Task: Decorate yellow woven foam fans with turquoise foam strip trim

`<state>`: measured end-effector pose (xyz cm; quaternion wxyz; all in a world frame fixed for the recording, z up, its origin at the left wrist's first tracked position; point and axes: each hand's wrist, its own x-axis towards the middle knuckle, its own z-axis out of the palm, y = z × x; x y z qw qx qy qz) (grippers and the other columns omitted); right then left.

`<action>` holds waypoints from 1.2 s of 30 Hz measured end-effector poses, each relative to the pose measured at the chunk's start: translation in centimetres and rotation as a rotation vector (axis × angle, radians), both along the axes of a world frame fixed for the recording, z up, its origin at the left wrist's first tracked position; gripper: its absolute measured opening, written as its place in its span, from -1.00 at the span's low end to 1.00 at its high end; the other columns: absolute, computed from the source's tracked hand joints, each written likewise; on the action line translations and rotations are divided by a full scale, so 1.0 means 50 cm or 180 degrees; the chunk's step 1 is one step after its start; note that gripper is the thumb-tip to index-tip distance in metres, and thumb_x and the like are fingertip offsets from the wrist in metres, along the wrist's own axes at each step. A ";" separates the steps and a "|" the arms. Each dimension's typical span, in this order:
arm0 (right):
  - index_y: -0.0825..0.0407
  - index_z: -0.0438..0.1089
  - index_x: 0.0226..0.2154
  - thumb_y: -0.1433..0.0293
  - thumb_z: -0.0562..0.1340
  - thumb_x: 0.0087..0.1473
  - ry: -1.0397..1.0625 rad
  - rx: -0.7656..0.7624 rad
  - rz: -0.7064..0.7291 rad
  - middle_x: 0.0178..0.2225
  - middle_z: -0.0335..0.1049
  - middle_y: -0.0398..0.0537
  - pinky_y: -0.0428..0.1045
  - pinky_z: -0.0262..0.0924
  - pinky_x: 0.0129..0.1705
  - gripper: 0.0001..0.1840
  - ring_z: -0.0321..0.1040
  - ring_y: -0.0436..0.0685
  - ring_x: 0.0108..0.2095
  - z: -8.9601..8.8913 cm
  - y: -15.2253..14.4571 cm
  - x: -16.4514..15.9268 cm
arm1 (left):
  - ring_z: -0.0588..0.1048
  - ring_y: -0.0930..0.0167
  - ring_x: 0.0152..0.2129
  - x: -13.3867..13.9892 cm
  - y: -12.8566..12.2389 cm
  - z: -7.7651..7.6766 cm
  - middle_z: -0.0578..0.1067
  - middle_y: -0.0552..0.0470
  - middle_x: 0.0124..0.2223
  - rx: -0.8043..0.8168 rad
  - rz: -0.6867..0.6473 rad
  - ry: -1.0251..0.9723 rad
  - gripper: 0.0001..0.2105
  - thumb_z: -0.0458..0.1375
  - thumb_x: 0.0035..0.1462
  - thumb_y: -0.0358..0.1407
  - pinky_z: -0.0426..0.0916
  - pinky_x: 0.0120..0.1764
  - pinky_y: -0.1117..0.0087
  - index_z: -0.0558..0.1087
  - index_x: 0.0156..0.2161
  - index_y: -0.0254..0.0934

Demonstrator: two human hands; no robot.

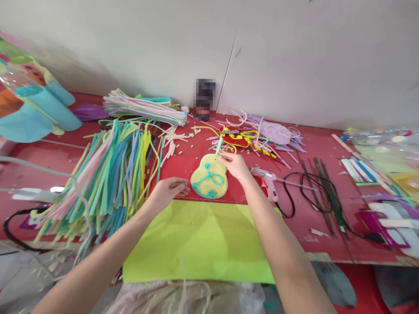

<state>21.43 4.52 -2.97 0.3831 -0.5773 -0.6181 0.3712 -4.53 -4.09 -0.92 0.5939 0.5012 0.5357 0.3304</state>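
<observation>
Head view: right hand pinches a guitar-shaped piece

Taking the yellow guitar-shaped piece as the clock's centre, the right hand reaches in at about two o'clock. Its thumb and fingertips are pressed together on the upper edge of the piece, near one o'clock, right beside the base of the pale green neck. The body therefore lies toward seven o'clock from that pinch.

At about eight o'clock, the left hand hovers just beside the lower edge, its fingers loosely bent; whether the thumb meets them, I cannot tell.

The piece is on the red table, neck pointing just past twelve. Its rounded, waisted body is built of pale yellow ridges running side by side. A turquoise strand curls over the front, swinging into a loop toward three o'clock, with small turquoise clusters near twelve, eight and six.

Just below, at six o'clock, lies a lime-green sheet. At nine there is a thick, fanned bundle of coloured fuzzy stems; at three, a pink-and-white glue gun with a black cord.
</observation>
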 end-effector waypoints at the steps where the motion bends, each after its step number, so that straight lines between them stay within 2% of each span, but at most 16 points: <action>1: 0.08 0.46 -0.16 0.28 0.23 -0.01 -0.0226 0.0046 0.0056 -0.14 0.48 0.09 0.10 0.24 -0.03 -0.65 0.42 0.15 -0.16 0.008 -0.001 -0.006 | 0.54 0.33 -0.42 -0.005 -0.001 -0.001 0.56 -0.04 -0.39 0.0216 -0.0045 0.0317 -0.72 0.17 -0.02 -0.18 0.45 -0.26 0.27 0.48 -0.23 -0.32; 4: 0.04 0.44 -0.13 0.29 0.19 0.04 -0.1031 0.0519 -0.0222 -0.20 0.47 0.05 0.08 0.24 -0.10 -0.67 0.39 0.12 -0.27 0.039 -0.024 -0.009 | 0.51 0.32 -0.26 -0.011 -0.011 0.002 0.55 -0.06 -0.22 0.1275 -0.0121 0.1404 -0.76 0.07 0.10 -0.22 0.40 -0.13 0.28 0.48 -0.17 -0.25; 6: 0.05 0.45 -0.21 0.29 0.15 0.08 -0.1433 0.0922 -0.0630 -0.21 0.44 0.06 0.07 0.20 -0.09 -0.73 0.35 0.12 -0.25 0.058 -0.053 0.011 | 0.46 0.31 -0.13 -0.008 -0.023 0.003 0.50 -0.08 -0.09 0.1870 -0.0415 0.1847 -0.73 -0.01 0.18 -0.25 0.32 -0.01 0.23 0.45 -0.08 -0.22; 8: 0.06 0.43 -0.26 0.30 0.11 0.10 -0.1662 0.1119 -0.1149 -0.27 0.42 0.05 0.07 0.17 -0.09 -0.75 0.32 0.13 -0.24 0.065 -0.091 0.053 | 0.42 0.30 -0.05 -0.003 -0.039 -0.003 0.45 -0.08 0.01 0.2218 -0.0756 0.2106 -0.68 -0.07 0.23 -0.26 0.28 0.06 0.19 0.39 0.01 -0.22; 12: 0.08 0.39 -0.32 0.22 0.13 0.07 -0.2139 0.1095 -0.2259 -0.33 0.37 0.08 0.09 0.14 -0.13 -0.72 0.28 0.19 -0.24 0.041 -0.170 0.161 | 0.28 0.27 0.11 0.003 -0.061 -0.037 0.28 -0.12 0.18 0.2654 -0.1179 0.2452 -0.59 -0.07 0.24 -0.24 0.20 0.15 0.14 0.20 0.18 -0.24; 14: 0.11 0.38 -0.33 0.13 0.11 0.06 -0.2261 0.0867 -0.2590 -0.36 0.36 0.10 0.08 0.14 -0.19 -0.63 0.27 0.20 -0.28 0.018 -0.202 0.197 | 0.23 0.26 0.15 0.002 -0.064 -0.053 0.23 -0.13 0.22 0.2758 -0.1280 0.2557 -0.54 -0.05 0.23 -0.22 0.18 0.17 0.14 0.14 0.22 -0.27; 19: 0.09 0.37 -0.31 -0.06 0.07 0.02 -0.2206 0.0176 -0.2279 -0.38 0.39 0.10 0.03 0.13 -0.31 -0.45 0.29 0.18 -0.36 -0.032 -0.235 0.210 | 0.20 0.27 0.17 -0.002 -0.053 -0.070 0.19 -0.12 0.24 0.2780 -0.1435 0.2635 -0.50 -0.05 0.23 -0.21 0.17 0.18 0.13 0.06 0.25 -0.26; 25: 0.13 0.33 -0.27 -0.07 -0.07 0.09 -0.2296 -0.0008 -0.2390 -0.32 0.39 0.22 0.05 0.11 -0.32 -0.38 0.31 0.24 -0.31 -0.055 -0.226 0.213 | 0.19 0.30 0.18 -0.009 -0.046 -0.080 0.18 -0.09 0.26 0.2755 -0.1559 0.2527 -0.49 -0.05 0.23 -0.23 0.13 0.20 0.13 0.02 0.26 -0.24; 27: 0.16 0.30 -0.20 -0.05 -0.08 0.11 -0.2214 0.0065 -0.2667 -0.32 0.39 0.23 0.05 0.10 -0.34 -0.38 0.33 0.25 -0.32 -0.043 -0.233 0.209 | 0.18 0.31 0.18 -0.011 -0.046 -0.081 0.17 -0.09 0.26 0.2699 -0.1570 0.2464 -0.49 -0.04 0.23 -0.24 0.12 0.20 0.13 0.01 0.26 -0.23; 30: 0.12 0.25 -0.11 -0.02 -0.03 0.11 -0.2054 0.0315 -0.2889 -0.31 0.40 0.18 0.03 0.11 -0.38 -0.42 0.35 0.23 -0.34 -0.002 -0.256 0.171 | 0.19 0.31 0.18 -0.011 -0.045 -0.079 0.20 -0.09 0.25 0.2628 -0.1525 0.2348 -0.49 -0.04 0.23 -0.25 0.14 0.19 0.12 0.02 0.26 -0.22; 33: 0.06 0.24 -0.11 -0.04 0.07 0.04 -0.1837 0.0170 -0.2493 -0.33 0.40 0.11 0.00 0.12 -0.43 -0.44 0.34 0.19 -0.39 0.040 -0.284 0.096 | 0.20 0.29 0.17 -0.011 -0.044 -0.075 0.22 -0.10 0.23 0.2583 -0.1494 0.2271 -0.51 -0.05 0.23 -0.25 0.15 0.17 0.10 0.04 0.25 -0.20; 36: 0.02 0.19 -0.06 -0.03 0.20 -0.07 -0.1641 0.0046 -0.1803 -0.39 0.40 0.01 -0.01 0.15 -0.48 -0.38 0.34 0.15 -0.48 0.049 -0.304 0.017 | 0.21 0.26 0.16 -0.010 -0.043 -0.071 0.23 -0.11 0.23 0.2537 -0.1480 0.2263 -0.52 -0.06 0.23 -0.25 0.16 0.16 0.07 0.06 0.24 -0.20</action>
